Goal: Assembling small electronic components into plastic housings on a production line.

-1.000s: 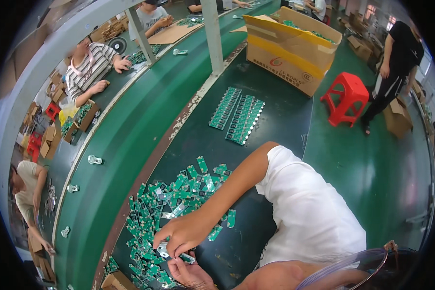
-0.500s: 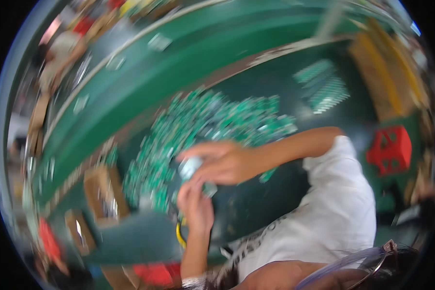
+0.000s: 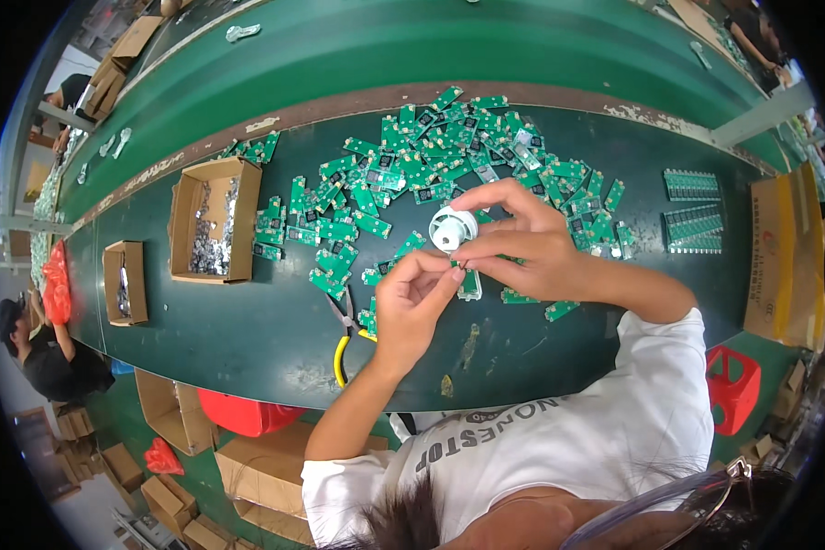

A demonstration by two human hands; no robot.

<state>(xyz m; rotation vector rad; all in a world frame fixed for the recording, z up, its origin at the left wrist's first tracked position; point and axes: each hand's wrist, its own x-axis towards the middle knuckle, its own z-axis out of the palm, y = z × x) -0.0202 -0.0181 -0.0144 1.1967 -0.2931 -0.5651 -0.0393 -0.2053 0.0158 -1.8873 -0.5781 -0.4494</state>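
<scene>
Our right grip [image 3: 536, 252] grasps one round white plastic housing [image 3: 448, 229] above the desk [image 3: 247, 348]; our left grip [image 3: 408, 302] pinches a tiny piece [image 3: 456, 263] at its edge, likely for steadiness. Two cardboard boxes [image 3: 245, 220] probably keep metal pieces [image 3: 213, 257] apart from the circuit boards [image 3: 371, 225], too heaped to count; one pair of pliers [image 3: 342, 353] lies nearby.

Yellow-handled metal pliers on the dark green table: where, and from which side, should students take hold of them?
Probably by the curved yellow handle, coming from the table's near edge: that handle reaches toward this edge, lying uncovered, while the metal jaws point away.
</scene>
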